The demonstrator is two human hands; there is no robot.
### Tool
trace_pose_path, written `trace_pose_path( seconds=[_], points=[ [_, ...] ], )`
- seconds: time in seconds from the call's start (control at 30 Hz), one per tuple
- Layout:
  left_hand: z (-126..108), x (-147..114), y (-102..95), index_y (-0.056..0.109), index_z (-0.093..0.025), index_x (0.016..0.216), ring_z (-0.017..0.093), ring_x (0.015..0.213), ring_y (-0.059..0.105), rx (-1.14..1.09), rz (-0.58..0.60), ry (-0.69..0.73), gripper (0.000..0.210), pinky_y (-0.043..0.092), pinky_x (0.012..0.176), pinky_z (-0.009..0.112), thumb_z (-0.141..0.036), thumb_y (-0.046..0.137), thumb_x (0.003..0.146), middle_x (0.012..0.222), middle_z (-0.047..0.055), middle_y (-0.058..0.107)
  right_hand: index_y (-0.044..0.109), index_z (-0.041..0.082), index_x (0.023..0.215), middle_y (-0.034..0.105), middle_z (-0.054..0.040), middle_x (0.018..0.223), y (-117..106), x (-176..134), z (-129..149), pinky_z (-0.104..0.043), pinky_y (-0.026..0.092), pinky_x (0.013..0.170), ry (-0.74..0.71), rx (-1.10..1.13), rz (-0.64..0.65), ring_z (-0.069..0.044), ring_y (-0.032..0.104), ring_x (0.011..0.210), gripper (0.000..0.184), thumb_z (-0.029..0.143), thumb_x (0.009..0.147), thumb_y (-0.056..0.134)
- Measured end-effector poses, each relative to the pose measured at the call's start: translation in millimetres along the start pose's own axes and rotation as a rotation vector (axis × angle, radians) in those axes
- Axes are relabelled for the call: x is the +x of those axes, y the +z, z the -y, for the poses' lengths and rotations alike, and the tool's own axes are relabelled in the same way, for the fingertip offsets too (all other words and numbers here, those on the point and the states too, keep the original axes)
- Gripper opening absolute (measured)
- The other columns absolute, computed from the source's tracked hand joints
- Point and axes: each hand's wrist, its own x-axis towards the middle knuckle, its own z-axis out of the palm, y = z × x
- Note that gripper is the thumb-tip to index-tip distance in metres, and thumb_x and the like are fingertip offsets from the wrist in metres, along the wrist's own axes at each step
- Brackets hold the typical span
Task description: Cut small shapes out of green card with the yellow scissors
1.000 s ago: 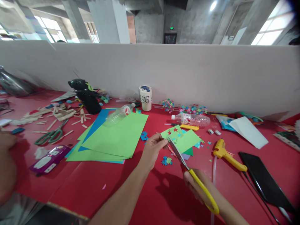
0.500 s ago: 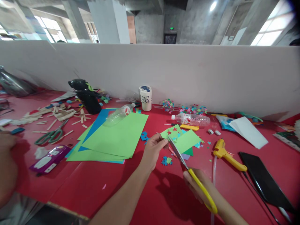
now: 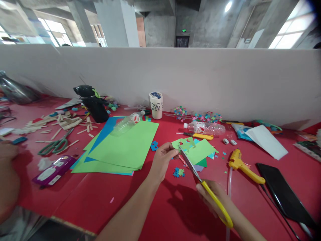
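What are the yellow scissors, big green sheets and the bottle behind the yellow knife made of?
Scissors: grey blades, likely metal, with a dull gleam; smooth-looking yellow handles, probably plastic. Sheets: matt and thin-edged, so paper or thin card; I can't tell which. Bottle: see-through with glints, probably glossy plastic.

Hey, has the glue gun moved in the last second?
No. Against the cup, the glue gun lies where it did, right and nearer the camera.

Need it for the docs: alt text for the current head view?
A person's right hand holds scissors, blades at green paper with star holes, pinched in the left hand. Around them on a red table lie star cutouts, a paper stack, two clear bottles and a glue gun.
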Motion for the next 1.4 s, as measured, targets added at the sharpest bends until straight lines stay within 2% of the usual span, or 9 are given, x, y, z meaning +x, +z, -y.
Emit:
trace_pose_path(
  seconds=[0.13,0.3,0.5,0.7,0.87,1.03,1.17,1.4],
  points=[
    [-2,1,-2.3,0.054,-0.016,0.065,0.008,0.055,0.049,-0.018,-0.019,-0.005,0.006,0.038,0.058,0.022,-0.02,0.058,0.068,0.059,-0.003,0.054,0.034,0.021,0.058,0.027,0.0118,0.038,2,-1,1,-0.015,0.02,0.025,0.047,0.029,0.003,-0.003,0.025,0.024,0.046,0.064,0.073,0.044],
    [-4,1,-2.2,0.054,-0.016,0.068,0.008,0.054,0.048,-0.056,-0.071,-0.007,0.009,0.038,0.058,0.022,-0.023,0.058,0.069,0.057,-0.003,0.053,0.035,0.021,0.058,0.028,0.0117,0.038,5,-3,3,-0.016,0.021,0.025,0.035,0.058,0.012,-0.003,0.025,0.024,0.045,0.062,0.074,0.044],
    [0,-2,4.0,0.055,-0.015,0.071,0.008,0.057,0.05,-0.145,0.012,-0.051,0.011,0.039,0.061,0.023,-0.024,0.061,0.069,0.063,-0.001,0.056,0.03,0.022,0.056,0.025,0.0117,0.039,10,0,-2,-0.017,0.016,0.029,0.004,0.037,-0.042,-0.003,0.021,0.028,0.045,0.06,0.072,0.049],
    [-3,-1,3.2,0.058,-0.014,0.072,0.009,0.058,0.053,-0.168,-0.053,-0.05,0.012,0.04,0.06,0.022,-0.022,0.064,0.066,0.062,-0.001,0.058,0.03,0.022,0.056,0.028,0.0099,0.036,8,2,-6,-0.018,0.018,0.034,-0.006,-0.024,-0.064,-0.005,0.028,0.033,0.047,0.063,0.072,0.047],
    [-3,-2,3.7,0.059,-0.014,0.073,0.009,0.061,0.055,-0.235,-0.062,-0.087,0.012,0.042,0.063,0.024,-0.023,0.064,0.066,0.067,0.001,0.061,0.029,0.022,0.056,0.029,0.0101,0.037,8,1,-3,-0.018,0.016,0.033,-0.002,0.01,-0.03,-0.004,0.021,0.032,0.048,0.063,0.072,0.048],
    [-6,0,0.9,0.059,-0.014,0.072,0.01,0.059,0.053,-0.11,-0.053,-0.069,0.014,0.042,0.06,0.024,-0.026,0.064,0.066,0.065,0.001,0.06,0.029,0.022,0.056,0.024,0.0103,0.04,5,1,-5,-0.018,0.015,0.035,-0.038,-0.005,-0.016,-0.005,0.02,0.035,0.049,0.065,0.071,0.047],
    [-11,2,-4.5,0.058,-0.014,0.07,0.01,0.055,0.052,0.032,-0.025,-0.06,0.014,0.042,0.058,0.024,-0.026,0.063,0.066,0.061,0.001,0.059,0.033,0.021,0.06,0.027,0.0091,0.043,0,-2,-3,-0.019,0.017,0.039,-0.123,-0.082,0.027,-0.006,0.023,0.041,0.046,0.063,0.076,0.043],
    [-16,2,-7.0,0.059,-0.013,0.068,0.008,0.051,0.052,0.103,0.024,-0.057,0.012,0.041,0.055,0.022,-0.024,0.063,0.067,0.058,-0.001,0.057,0.035,0.02,0.061,0.027,0.0086,0.044,-3,-4,-1,-0.019,0.021,0.041,-0.14,-0.121,0.032,-0.007,0.028,0.043,0.046,0.061,0.079,0.037]
  ],
)
